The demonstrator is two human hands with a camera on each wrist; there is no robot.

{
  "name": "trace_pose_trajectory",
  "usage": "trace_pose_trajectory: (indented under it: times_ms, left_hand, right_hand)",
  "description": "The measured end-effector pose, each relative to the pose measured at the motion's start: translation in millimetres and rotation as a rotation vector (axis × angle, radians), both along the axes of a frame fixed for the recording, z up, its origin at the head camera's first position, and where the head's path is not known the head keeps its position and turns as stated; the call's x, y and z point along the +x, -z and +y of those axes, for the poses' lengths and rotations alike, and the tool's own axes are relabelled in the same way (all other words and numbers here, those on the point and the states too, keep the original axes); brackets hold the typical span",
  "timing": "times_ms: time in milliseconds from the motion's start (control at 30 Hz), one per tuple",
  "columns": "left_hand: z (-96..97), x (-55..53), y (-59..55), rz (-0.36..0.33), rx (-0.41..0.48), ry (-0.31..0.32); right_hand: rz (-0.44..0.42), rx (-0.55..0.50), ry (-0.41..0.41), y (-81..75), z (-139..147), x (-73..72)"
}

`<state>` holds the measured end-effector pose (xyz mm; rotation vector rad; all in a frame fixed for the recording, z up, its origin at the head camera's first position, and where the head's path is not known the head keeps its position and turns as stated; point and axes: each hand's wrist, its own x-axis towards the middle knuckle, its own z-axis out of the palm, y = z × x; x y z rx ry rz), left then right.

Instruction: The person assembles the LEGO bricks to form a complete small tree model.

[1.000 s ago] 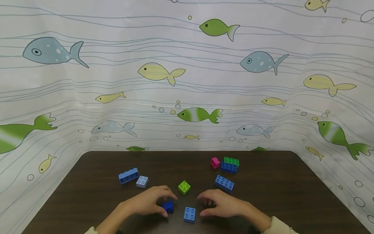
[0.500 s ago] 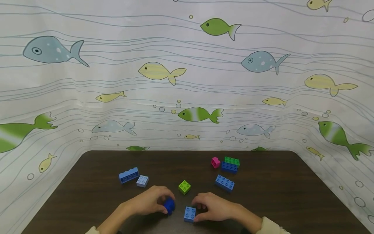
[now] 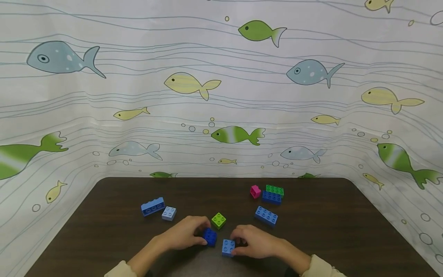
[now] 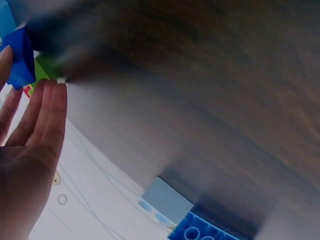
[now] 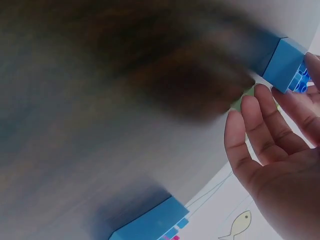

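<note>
My left hand [image 3: 187, 232] pinches a dark blue toy building brick [image 3: 210, 237] between thumb and fingers, its studs showing in the head view. To the right, my right hand [image 3: 257, 242] holds a lighter blue four-stud brick [image 3: 228, 247] by its right side. A small gap separates the two bricks. Just beyond them a lime green four-stud brick [image 3: 219, 220] lies on the table. In the left wrist view the thumb lies against the dark blue brick [image 4: 21, 59]. The right wrist view has the lighter blue brick [image 5: 285, 65] at the thumb and index fingertips.
Left on the dark wooden table [image 3: 114, 238] lie a long blue brick [image 3: 152, 206], tipped on its side, and a pale blue brick [image 3: 169, 213]. Back right are a pink brick [image 3: 255, 191], a green brick [image 3: 275, 189], a dark blue long brick [image 3: 271, 197] and a blue eight-stud brick [image 3: 266, 215].
My left hand has taken hold of the dark blue brick, turned it and brought it rightward. My right hand has moved in, gripped the lighter blue brick and shifted it slightly away from me.
</note>
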<state>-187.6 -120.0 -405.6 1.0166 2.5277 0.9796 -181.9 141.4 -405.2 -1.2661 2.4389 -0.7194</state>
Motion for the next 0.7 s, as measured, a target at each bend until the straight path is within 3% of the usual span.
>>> trace_pose_trajectory:
  times_ms: [200,700]
  left_hand:
    - [9.0,-1.6,2.9,0.064,-0.069,-0.015]
    - [21.5,-1.0,5.4,0.135,-0.084,-0.037]
  right_hand:
    - [-0.03,0.007,0.036,-0.8,4.3,-3.7]
    - [-0.025,0.015,0.028,-2.3,4.0,-4.8]
